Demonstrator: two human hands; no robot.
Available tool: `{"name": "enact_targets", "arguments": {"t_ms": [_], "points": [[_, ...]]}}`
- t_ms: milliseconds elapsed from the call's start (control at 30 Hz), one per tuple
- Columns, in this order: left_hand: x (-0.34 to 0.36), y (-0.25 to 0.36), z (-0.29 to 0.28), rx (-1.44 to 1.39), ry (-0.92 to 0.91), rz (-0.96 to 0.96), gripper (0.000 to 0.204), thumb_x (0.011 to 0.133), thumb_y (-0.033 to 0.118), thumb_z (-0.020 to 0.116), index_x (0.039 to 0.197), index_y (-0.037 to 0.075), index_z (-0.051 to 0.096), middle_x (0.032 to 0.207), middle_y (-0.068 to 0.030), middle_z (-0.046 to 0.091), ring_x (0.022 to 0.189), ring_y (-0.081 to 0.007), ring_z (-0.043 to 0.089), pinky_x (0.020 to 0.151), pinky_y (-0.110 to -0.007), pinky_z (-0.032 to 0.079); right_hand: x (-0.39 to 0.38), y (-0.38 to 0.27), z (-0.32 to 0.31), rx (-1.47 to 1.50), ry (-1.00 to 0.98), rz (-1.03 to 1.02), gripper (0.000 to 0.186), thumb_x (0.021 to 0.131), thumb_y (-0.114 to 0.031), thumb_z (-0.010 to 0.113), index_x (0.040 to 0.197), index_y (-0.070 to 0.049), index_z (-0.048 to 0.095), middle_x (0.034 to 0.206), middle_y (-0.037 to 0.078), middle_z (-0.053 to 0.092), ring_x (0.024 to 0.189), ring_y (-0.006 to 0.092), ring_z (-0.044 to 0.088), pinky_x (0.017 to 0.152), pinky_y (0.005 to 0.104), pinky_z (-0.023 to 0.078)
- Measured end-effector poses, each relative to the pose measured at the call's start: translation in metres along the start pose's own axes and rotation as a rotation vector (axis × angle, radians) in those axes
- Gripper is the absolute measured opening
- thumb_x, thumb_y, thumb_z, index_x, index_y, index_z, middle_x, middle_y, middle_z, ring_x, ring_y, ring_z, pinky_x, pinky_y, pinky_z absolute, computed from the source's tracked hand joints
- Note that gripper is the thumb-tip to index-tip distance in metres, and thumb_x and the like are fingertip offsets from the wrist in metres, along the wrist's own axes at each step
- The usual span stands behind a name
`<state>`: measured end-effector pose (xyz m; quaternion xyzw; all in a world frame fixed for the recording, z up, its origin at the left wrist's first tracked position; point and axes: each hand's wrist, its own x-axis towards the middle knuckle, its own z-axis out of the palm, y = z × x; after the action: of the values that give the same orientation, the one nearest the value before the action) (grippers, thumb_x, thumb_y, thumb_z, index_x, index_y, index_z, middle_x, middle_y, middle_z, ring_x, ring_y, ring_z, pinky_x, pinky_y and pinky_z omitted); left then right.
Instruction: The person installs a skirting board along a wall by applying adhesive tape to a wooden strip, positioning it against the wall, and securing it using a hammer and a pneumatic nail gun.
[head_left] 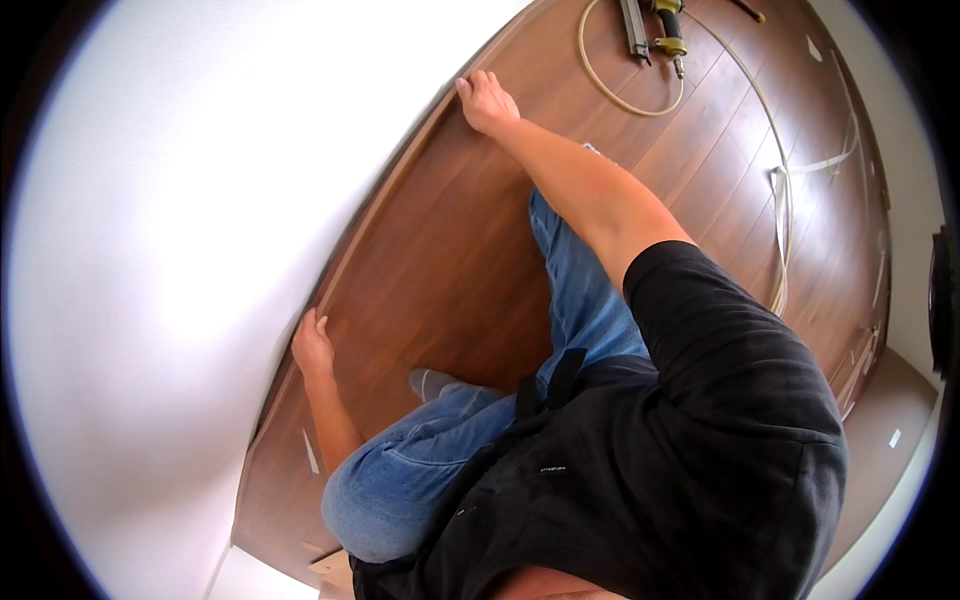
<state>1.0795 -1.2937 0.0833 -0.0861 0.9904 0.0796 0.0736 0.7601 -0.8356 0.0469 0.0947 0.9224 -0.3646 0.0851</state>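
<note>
A long brown baseboard strip [385, 215] runs along the foot of the white wall [180, 250], where it meets the dark wood floor [450, 260]. My right hand [485, 100] is stretched far out, its fingers curled over the strip's upper edge. My left hand [312, 345] presses on the same strip closer to my body, fingers over its edge. I am kneeling on the floor in blue jeans [420, 480], one grey sock showing.
A pneumatic nail gun [665, 30] lies on the floor beyond my right hand, its pale air hose [625, 100] looping and trailing right. White trim strips [782, 215] and small paper scraps lie at the right. A doorway threshold is at the far right.
</note>
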Motion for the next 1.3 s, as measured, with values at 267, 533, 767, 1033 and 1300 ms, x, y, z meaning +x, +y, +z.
{"name": "enact_targets", "arguments": {"t_ms": [267, 533, 767, 1033, 1300], "points": [[0.005, -0.006, 0.002, 0.003, -0.010, -0.027, 0.029, 0.098, 0.018, 0.068, 0.123, 0.003, 0.070, 0.114, -0.0247, 0.072, 0.104, -0.0459, 0.068, 0.090, -0.052, 0.054, 0.001, -0.003, 0.001, 0.007, -0.010, -0.008, 0.050, 0.111, -0.050, 0.037, 0.126, -0.006, 0.053, 0.138, 0.019, 0.054, 0.121, 0.0437, 0.059, 0.101, 0.0526, 0.049], [0.010, -0.005, -0.003, -0.001, -0.003, -0.012, 0.027, 0.098, 0.016, 0.068, 0.121, 0.002, 0.071, 0.113, -0.0251, 0.072, 0.105, -0.0458, 0.068, 0.090, -0.052, 0.054, 0.002, -0.006, 0.000, 0.010, -0.014, -0.009, 0.050, 0.111, -0.051, 0.036, 0.124, -0.006, 0.054, 0.136, 0.018, 0.055, 0.120, 0.0425, 0.060, 0.099, 0.0521, 0.050], [0.012, -0.006, -0.005, -0.005, 0.023, 0.013, 0.027, 0.098, 0.016, 0.068, 0.121, 0.001, 0.070, 0.112, -0.0255, 0.072, 0.105, -0.0465, 0.067, 0.090, -0.052, 0.054, 0.002, -0.009, 0.000, 0.010, 0.007, -0.012, 0.051, 0.110, -0.051, 0.038, 0.123, -0.005, 0.056, 0.135, 0.019, 0.057, 0.120, 0.0429, 0.060, 0.100, 0.0514, 0.049], [0.016, -0.005, -0.009, -0.004, -0.026, 0.004, 0.031, 0.100, 0.018, 0.067, 0.123, -0.003, 0.070, 0.117, -0.0279, 0.071, 0.109, -0.0475, 0.067, 0.094, -0.051, 0.054, 0.002, -0.009, 0.000, -0.009, -0.010, -0.001, 0.051, 0.110, -0.052, 0.038, 0.124, -0.006, 0.055, 0.135, 0.019, 0.057, 0.119, 0.0426, 0.061, 0.099, 0.0517, 0.051], [0.019, -0.007, -0.009, -0.001, -0.053, -0.026, 0.033, 0.100, 0.020, 0.067, 0.125, -0.002, 0.069, 0.118, -0.0278, 0.071, 0.111, -0.0470, 0.066, 0.096, -0.051, 0.053, 0.004, -0.008, 0.002, -0.015, 0.000, -0.001, 0.052, 0.110, -0.052, 0.038, 0.125, -0.006, 0.055, 0.136, 0.017, 0.057, 0.119, 0.0416, 0.061, 0.100, 0.0506, 0.051]]}}
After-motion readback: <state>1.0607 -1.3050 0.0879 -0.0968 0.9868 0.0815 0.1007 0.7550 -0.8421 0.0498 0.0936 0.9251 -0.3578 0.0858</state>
